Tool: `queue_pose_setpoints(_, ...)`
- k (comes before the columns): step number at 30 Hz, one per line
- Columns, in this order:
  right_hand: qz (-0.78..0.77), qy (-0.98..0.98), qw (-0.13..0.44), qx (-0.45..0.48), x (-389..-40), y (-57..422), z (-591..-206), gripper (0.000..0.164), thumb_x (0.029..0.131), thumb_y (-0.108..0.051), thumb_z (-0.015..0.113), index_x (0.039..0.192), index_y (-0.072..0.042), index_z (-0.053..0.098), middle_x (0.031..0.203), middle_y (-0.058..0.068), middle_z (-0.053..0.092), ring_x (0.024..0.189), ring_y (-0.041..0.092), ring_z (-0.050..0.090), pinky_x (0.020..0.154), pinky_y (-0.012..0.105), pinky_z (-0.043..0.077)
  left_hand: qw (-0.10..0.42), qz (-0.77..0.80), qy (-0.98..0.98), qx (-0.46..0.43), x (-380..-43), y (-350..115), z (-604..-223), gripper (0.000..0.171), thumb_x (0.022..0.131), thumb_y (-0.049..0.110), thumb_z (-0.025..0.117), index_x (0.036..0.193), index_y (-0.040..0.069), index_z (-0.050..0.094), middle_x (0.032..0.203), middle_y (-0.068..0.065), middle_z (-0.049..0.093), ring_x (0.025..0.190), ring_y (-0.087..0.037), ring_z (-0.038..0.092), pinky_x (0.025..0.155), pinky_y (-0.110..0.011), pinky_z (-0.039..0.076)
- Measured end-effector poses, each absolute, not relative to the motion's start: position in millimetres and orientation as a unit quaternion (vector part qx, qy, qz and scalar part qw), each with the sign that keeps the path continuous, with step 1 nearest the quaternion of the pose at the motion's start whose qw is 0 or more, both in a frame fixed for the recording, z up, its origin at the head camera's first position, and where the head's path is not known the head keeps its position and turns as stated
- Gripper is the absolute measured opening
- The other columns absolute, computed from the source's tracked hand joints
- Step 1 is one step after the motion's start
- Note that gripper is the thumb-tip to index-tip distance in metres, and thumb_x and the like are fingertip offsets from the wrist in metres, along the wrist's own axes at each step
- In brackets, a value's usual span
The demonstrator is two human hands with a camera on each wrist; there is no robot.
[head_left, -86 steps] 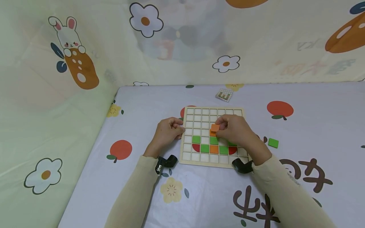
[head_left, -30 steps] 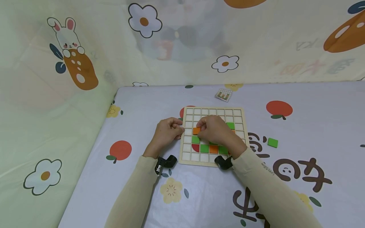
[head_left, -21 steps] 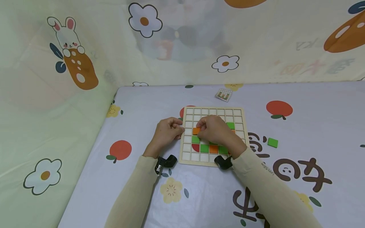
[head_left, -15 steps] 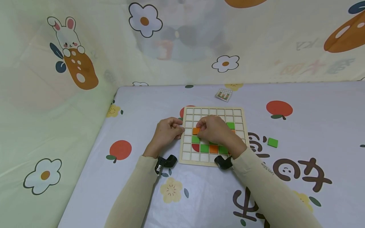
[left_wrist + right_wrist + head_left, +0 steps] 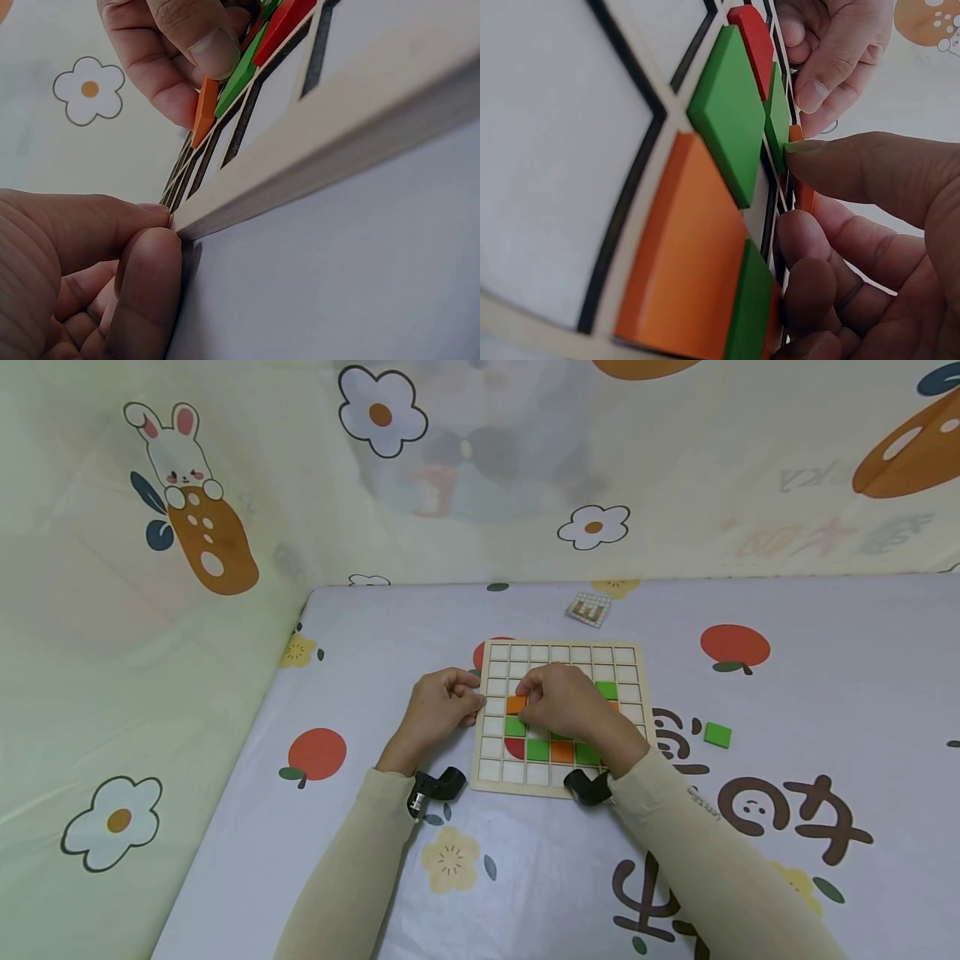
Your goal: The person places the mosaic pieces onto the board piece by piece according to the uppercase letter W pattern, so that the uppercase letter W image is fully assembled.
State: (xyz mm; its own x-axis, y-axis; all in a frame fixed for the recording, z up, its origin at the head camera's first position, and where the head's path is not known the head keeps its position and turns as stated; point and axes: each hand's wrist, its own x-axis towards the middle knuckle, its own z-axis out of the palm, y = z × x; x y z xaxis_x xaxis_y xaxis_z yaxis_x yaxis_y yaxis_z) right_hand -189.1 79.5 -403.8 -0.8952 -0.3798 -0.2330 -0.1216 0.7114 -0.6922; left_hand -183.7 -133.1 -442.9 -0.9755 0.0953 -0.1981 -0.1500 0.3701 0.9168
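A wooden grid board (image 5: pixel 494 783) lies on the table with green, orange and red tiles in some cells. My right hand (image 5: pixel 570 702) reaches over it and pinches an orange square tile (image 5: pixel 515 705) by its side, at a cell in the second column from the left. In the right wrist view the thumb (image 5: pixel 855 161) lies against that tile, partly covering it. Just nearer to me sits a green tile (image 5: pixel 514 727). My left hand (image 5: pixel 438 714) holds the board's left edge between thumb and finger, as the left wrist view shows. The right hand hides several cells.
A loose green square tile (image 5: pixel 717 735) lies right of the board. Behind the board is a small card (image 5: pixel 588 609) printed with a grid pattern. A printed cloth covers the table (image 5: pixel 375 652), and a pale curtain (image 5: pixel 480 468) stands behind it.
From 2.9 seconds ago my right hand has moved left across the board with an orange tile, uncovering green and orange tiles at the right. Over the last second both hands stay nearly still.
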Motion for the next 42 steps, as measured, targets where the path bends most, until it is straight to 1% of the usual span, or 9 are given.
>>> queue_pose_setpoints(19,-0.352,0.908,0.184,-0.132,-188.6,79.4,-403.9,0.023,0.088,-0.011,0.077,0.111,-0.004,0.074,0.081,0.004,0.063,0.075,0.019,0.056,0.070,0.030,0.045,0.107,0.555,0.825,-0.014,-183.8,-133.0,-442.3,0.020,0.095,0.005,0.073,0.114,0.000,0.070,0.086,-0.007,0.067,0.065,-0.012,0.064,0.062,-0.021,0.058)
queue_pose_setpoints(27,-0.349,0.910,0.184,-0.129,-188.8,79.3,-404.0,0.024,0.087,-0.010,0.077,0.110,-0.005,0.075,0.082,0.004,0.063,0.078,0.020,0.056,0.072,0.031,0.045,0.103,0.554,0.826,-0.010,-184.5,-133.4,-442.9,0.019,0.095,0.004,0.072,0.113,-0.001,0.070,0.086,-0.007,0.067,0.064,-0.012,0.064,0.062,-0.020,0.058)
queue_pose_setpoints(37,-0.355,0.907,0.185,-0.129,-187.6,79.5,-404.2,0.028,0.087,-0.011,0.077,0.114,-0.004,0.074,0.078,0.003,0.061,0.072,0.018,0.054,0.068,0.030,0.043,0.108,0.553,0.826,-0.016,-183.6,-133.0,-442.2,0.019,0.095,0.005,0.073,0.113,0.000,0.070,0.086,-0.007,0.067,0.064,-0.012,0.064,0.062,-0.020,0.057)
queue_pose_setpoints(42,-0.351,0.908,0.185,-0.131,-185.2,80.6,-403.2,0.031,0.088,-0.014,0.078,0.117,-0.005,0.073,0.084,0.004,0.060,0.076,0.019,0.053,0.070,0.032,0.043,0.108,0.556,0.824,-0.016,-182.8,-132.6,-441.3,0.019,0.096,0.005,0.072,0.113,0.000,0.070,0.086,-0.007,0.067,0.064,-0.012,0.063,0.062,-0.020,0.057)
